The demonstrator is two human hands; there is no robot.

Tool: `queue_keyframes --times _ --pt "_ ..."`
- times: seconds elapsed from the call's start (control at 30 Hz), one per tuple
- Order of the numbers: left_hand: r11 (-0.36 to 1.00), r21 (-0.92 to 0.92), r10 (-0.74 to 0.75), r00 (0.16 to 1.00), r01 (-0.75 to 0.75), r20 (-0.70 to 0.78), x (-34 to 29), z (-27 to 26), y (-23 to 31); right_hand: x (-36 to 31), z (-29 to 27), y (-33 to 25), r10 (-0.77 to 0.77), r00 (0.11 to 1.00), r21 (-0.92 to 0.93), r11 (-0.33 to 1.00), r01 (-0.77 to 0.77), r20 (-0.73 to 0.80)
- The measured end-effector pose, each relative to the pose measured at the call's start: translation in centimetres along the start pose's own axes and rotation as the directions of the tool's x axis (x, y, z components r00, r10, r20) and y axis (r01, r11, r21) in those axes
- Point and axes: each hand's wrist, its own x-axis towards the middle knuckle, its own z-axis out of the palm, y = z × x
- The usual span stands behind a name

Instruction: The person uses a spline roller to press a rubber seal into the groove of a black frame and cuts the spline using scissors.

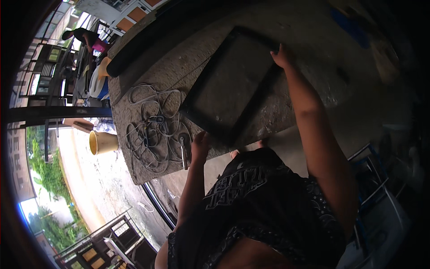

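Observation:
A black rectangular frame [256, 101] is tilted at an angle over a rough, stained tabletop [190, 74]. Whether its greyish middle is a pane or an opening, I cannot tell. My right hand [283, 57] grips the frame's far right corner, thumb on top and the other fingers mostly hidden. At the near left corner, my left hand [200, 145] is closed on the frame's edge, its fingers partly in shadow. Just left of that hand lies a slim metal tool [183, 152] with a rounded head.
A tangled grey cord [154, 121] covers the table's left part. A long dark roll or tube [130, 58] lies along the far edge. Beyond the left edge are a yellowish bucket [103, 143] and a bending person [85, 38]. Blue metal framing [374, 179] stands at right.

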Motion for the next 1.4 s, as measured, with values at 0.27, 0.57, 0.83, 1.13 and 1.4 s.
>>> queue_keyframes --times 0.27,0.57,0.83,1.13,1.4 --pt "0.971 0.206 0.141 0.984 -0.117 -0.108 1.7 0.1 -0.2 -1.1 0.6 3.6 0.020 0.983 0.276 0.959 -0.070 0.181" --pt "0.651 0.628 0.545 0.839 -0.426 0.004 3.8 -6.7 -3.1 -16.7 -3.4 13.1 0.328 0.944 0.395 0.872 -0.290 -0.030" --pt "0.653 0.748 0.385 0.904 -0.122 -0.188 -4.1 -9.6 -6.1 -16.9 -2.4 19.5 0.376 0.927 0.251 0.896 -0.367 0.015" --pt "0.275 0.875 0.729 0.680 -0.399 0.081 12.4 -10.2 5.3 -14.0 -1.1 19.9 0.452 0.841 0.304 0.790 -0.532 0.298" --pt "0.146 0.989 0.463 0.883 0.014 -0.080 23.9 -24.0 1.3 -12.5 -1.0 20.2 0.407 0.882 0.058 0.900 -0.431 0.238"
